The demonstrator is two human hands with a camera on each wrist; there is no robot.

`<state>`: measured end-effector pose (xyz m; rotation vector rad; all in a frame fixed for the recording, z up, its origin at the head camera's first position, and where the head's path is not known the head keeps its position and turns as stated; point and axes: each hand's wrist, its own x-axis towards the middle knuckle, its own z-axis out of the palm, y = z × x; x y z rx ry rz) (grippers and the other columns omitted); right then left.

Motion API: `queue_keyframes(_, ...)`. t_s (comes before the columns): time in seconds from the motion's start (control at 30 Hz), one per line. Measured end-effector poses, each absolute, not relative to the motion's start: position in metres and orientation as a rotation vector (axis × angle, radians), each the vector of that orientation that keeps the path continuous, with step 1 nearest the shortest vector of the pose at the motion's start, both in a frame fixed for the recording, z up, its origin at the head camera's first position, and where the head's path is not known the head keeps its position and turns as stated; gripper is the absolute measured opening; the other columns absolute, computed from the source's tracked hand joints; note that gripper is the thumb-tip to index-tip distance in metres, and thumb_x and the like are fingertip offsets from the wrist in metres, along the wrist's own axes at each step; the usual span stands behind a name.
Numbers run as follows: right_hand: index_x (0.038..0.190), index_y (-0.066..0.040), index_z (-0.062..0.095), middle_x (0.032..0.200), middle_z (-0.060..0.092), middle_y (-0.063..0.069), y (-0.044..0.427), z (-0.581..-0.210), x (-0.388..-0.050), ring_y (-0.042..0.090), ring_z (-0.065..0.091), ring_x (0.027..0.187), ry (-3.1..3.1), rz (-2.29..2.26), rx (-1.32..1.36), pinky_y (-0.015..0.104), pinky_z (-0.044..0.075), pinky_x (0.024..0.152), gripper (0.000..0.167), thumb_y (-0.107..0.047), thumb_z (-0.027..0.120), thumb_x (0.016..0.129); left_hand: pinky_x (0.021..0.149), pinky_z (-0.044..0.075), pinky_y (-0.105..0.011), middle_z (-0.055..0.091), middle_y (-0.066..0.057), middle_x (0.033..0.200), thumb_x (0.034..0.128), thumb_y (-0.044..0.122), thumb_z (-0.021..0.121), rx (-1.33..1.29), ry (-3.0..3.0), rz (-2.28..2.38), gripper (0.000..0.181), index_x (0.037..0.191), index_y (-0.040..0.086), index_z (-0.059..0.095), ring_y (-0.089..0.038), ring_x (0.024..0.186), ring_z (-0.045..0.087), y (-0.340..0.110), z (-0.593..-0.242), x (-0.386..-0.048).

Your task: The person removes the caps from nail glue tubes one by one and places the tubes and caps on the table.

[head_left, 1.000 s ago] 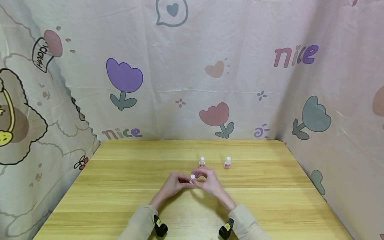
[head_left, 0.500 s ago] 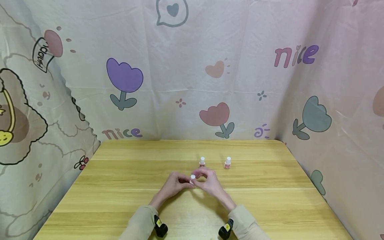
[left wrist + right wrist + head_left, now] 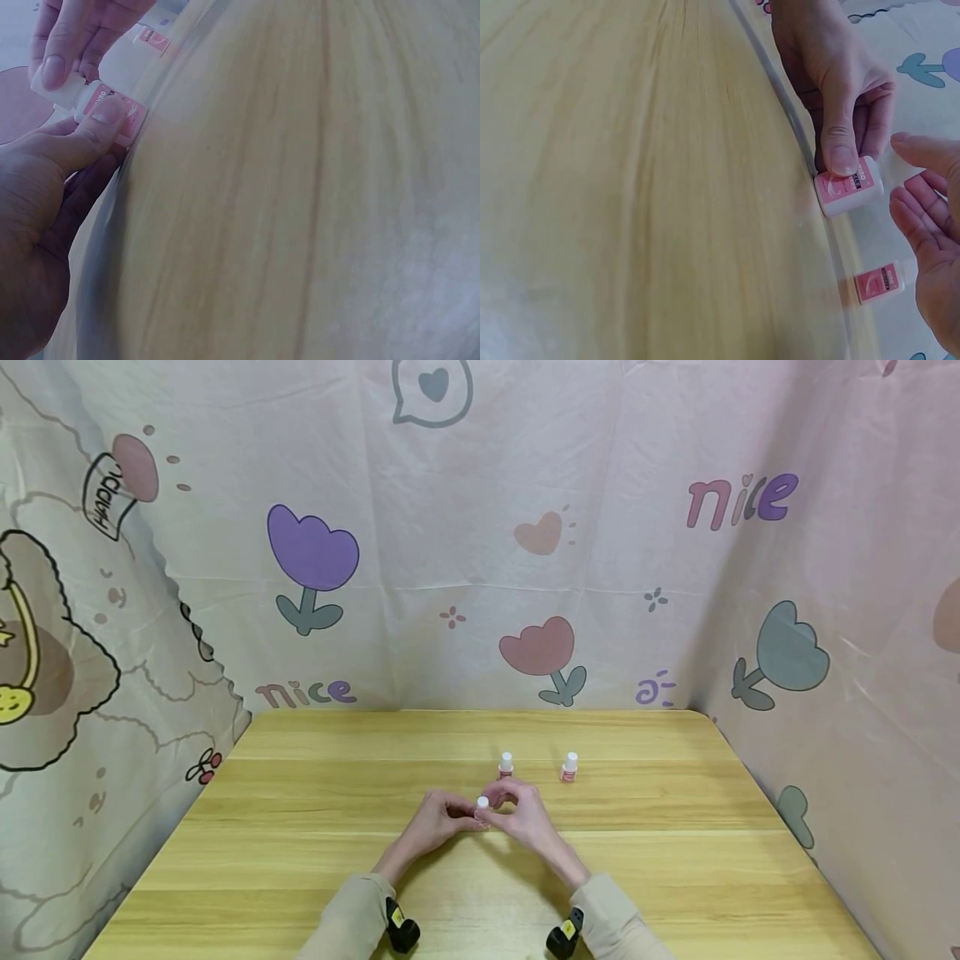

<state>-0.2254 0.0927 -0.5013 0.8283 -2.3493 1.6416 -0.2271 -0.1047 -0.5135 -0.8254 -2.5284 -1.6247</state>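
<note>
Between the hands a small white bottle with a pink label stands on the table. My left hand pinches its body, thumb across the label in the left wrist view. At the top, my right hand holds the white cap between thumb and fingers. The right wrist view shows those fingertips spread around the cap's place, where white blends into the backdrop. Just beyond the right hand stands a second bottle of the same kind, its lower part partly hidden in the head view.
A third such bottle stands upright farther right. The wooden table reaches back to a printed cloth, which also hangs at both sides. Black wrist cameras sit at both sleeves.
Both hands stay at the same spot around the bottle. The other two bottles have not moved, and no clear difference shows beyond a tiny shift of the head view.
</note>
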Motion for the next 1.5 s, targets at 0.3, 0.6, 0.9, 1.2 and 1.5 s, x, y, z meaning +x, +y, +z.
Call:
queue_keyframes(0.3, 0.097, -0.003, 0.073, 0.095, 0.073, 0.014, 0.092, -0.500, -0.225, 0.021, 0.068, 0.084, -2.338, 1.655, 0.845, 0.041, 0.061, 0.082, 0.015, -0.001, 0.079, 0.083, 0.069, 0.054, -0.018, 0.079, -0.015, 0.085, 0.0811, 0.003, 0.081, -0.856, -2.505, -1.627, 0.011, 0.092, 0.001, 0.080, -0.014, 0.076, 0.071, -0.103, -0.503, -0.222)
queue_keyframes(0.6, 0.099, 0.011, 0.070, 0.097, 0.071, 0.024, 0.088, -0.497, -0.223, 0.036, 0.067, 0.085, -2.337, 1.634, 0.859, 0.052, 0.059, 0.085, 0.018, 0.011, 0.074, 0.082, 0.070, 0.054, -0.018, 0.080, -0.008, 0.087, 0.0815, 0.013, 0.083, -0.852, -2.534, -1.625, 0.014, 0.094, 0.008, 0.081, -0.006, 0.076, 0.069, -0.108, -0.522, -0.234)
queue_keyframes(0.9, 0.102, 0.012, 0.069, 0.100, 0.069, 0.028, 0.090, -0.464, -0.205, 0.041, 0.067, 0.086, -2.357, 1.684, 0.888, 0.054, 0.057, 0.089, 0.019, 0.013, 0.071, 0.082, 0.071, 0.055, -0.019, 0.080, -0.002, 0.087, 0.0823, 0.023, 0.083, -0.890, -2.521, -1.618, 0.015, 0.094, 0.015, 0.082, 0.000, 0.077, 0.069, -0.110, -0.523, -0.235)
queue_keyframes(1.2, 0.101, 0.011, 0.070, 0.100, 0.069, 0.027, 0.090, -0.464, -0.206, 0.040, 0.067, 0.085, -2.327, 1.666, 0.900, 0.052, 0.058, 0.088, 0.020, 0.014, 0.072, 0.082, 0.073, 0.056, -0.020, 0.080, 0.002, 0.087, 0.0819, 0.022, 0.084, -0.874, -2.534, -1.595, 0.014, 0.095, 0.017, 0.082, 0.001, 0.078, 0.069, -0.109, -0.524, -0.236)
queue_keyframes(1.5, 0.102, 0.014, 0.069, 0.102, 0.069, 0.029, 0.090, -0.460, -0.204, 0.038, 0.068, 0.085, -2.326, 1.679, 0.874, 0.052, 0.058, 0.090, 0.021, 0.015, 0.071, 0.082, 0.072, 0.055, -0.019, 0.080, 0.004, 0.086, 0.0814, 0.023, 0.084, -0.836, -2.550, -1.602, 0.013, 0.093, 0.018, 0.082, 0.000, 0.077, 0.069, -0.109, -0.523, -0.236)
